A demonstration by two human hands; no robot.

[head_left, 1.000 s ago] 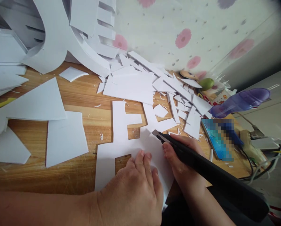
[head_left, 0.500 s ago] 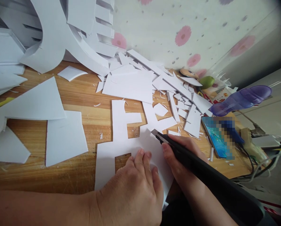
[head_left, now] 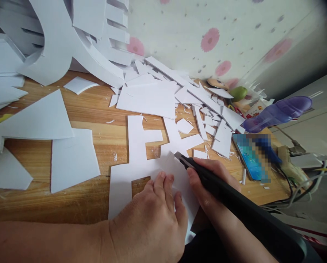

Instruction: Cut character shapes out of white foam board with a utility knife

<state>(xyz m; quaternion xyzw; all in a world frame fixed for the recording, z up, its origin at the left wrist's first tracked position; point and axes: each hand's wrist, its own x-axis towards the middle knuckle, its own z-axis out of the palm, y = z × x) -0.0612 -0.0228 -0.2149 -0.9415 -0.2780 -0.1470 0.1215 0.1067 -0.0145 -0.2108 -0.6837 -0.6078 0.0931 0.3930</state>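
Observation:
A white foam board (head_left: 120, 171) with cut-out openings and projecting arms lies on the wooden table in front of me. My left hand (head_left: 155, 215) rests flat on it, fingers stretched forward beside a rectangular opening. In my right hand (head_left: 207, 182) is a black utility knife (head_left: 220, 184), gripped from the right side. Its blade points left and meets the board near the base of an angled arm. A leaf-shaped white offcut (head_left: 184, 126) sits inside the notch just beyond the blade.
White scraps (head_left: 149, 96) are heaped toward the flowered wall covering. Large cut pieces (head_left: 75, 160) lie at left, below a curved white structure (head_left: 56, 47). On the right are a phone-like blue screen (head_left: 247, 157), a purple translucent object (head_left: 278, 114) and tangled cables (head_left: 311, 186).
The view has shifted slightly, moving everything a little left in the picture. The knife blade stays near the same spot on the board, and my left hand keeps its place.

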